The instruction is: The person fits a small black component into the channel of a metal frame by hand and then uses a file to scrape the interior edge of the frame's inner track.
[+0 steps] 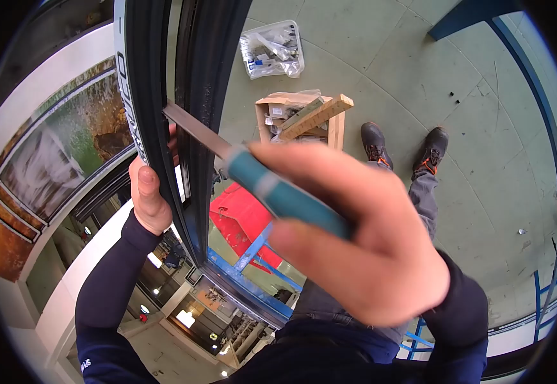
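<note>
My right hand (pixel 355 237) is closed round the teal handle of a chisel (pixel 196 131), slightly blurred. Its flat metal blade points up and left, and the tip meets the inner edge of a black window frame (pixel 211 70). My left hand (pixel 150 195) grips the frame's left-hand profile (pixel 139 83) lower down, thumb on the near side and the fingers mostly hidden behind it. White lettering runs along the film on that profile's outer edge.
An open cardboard box (pixel 336 131) on the green floor holds wooden pieces. Beyond it sits a clear plastic tray (pixel 298 54) of bagged parts. A red container (pixel 237 211) and blue metal bars (pixel 253 249) lie below the frame. A blue stand (pixel 467 18) rises at the upper right.
</note>
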A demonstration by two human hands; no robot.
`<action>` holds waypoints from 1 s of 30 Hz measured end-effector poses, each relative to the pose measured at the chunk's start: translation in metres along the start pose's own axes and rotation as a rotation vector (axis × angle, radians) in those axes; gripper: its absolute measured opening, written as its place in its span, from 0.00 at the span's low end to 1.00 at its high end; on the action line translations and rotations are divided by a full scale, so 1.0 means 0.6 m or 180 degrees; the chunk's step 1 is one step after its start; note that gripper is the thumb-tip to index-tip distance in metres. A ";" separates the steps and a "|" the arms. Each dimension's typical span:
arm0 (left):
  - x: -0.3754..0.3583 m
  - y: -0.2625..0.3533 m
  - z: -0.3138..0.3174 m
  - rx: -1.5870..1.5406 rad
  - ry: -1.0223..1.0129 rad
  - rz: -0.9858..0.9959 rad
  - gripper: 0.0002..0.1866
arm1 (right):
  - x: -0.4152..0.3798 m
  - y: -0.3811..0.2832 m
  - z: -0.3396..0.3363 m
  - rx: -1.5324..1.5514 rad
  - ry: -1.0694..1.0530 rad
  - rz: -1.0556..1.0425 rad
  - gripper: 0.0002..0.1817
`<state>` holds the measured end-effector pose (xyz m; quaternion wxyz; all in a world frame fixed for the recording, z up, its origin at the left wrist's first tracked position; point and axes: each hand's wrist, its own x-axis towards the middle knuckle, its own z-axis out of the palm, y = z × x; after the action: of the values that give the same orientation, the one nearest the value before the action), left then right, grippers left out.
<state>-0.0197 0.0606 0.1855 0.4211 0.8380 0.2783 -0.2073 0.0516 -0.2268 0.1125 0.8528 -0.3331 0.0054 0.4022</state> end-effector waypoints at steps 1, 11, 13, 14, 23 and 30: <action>0.001 0.003 0.001 0.0077 0.0039 0.0026 0.59 | -0.014 -0.001 0.002 -0.0020 0.0106 -0.0059 0.14; -0.002 -0.009 -0.004 -0.0057 0.0093 -0.0060 0.60 | -0.001 -0.006 0.015 0.0490 0.0071 0.0385 0.13; -0.001 -0.006 0.000 -0.0499 -0.0163 -0.0077 0.47 | 0.037 -0.016 0.007 0.0337 -0.0262 0.0659 0.16; 0.000 -0.004 0.000 -0.0577 -0.0248 -0.0117 0.48 | 0.047 -0.024 0.007 0.0392 -0.0342 0.0758 0.17; 0.002 -0.023 -0.016 -0.0476 -0.0117 -0.0042 0.50 | 0.043 0.004 0.019 0.0109 -0.0200 0.0247 0.16; -0.006 -0.030 -0.025 -0.0317 -0.0109 -0.0252 0.51 | 0.016 0.001 0.014 0.0123 0.0083 0.0363 0.06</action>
<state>-0.0323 0.0808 0.1855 0.4584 0.8007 0.3139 -0.2240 0.0555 -0.2152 0.1163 0.8346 -0.3209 0.0432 0.4456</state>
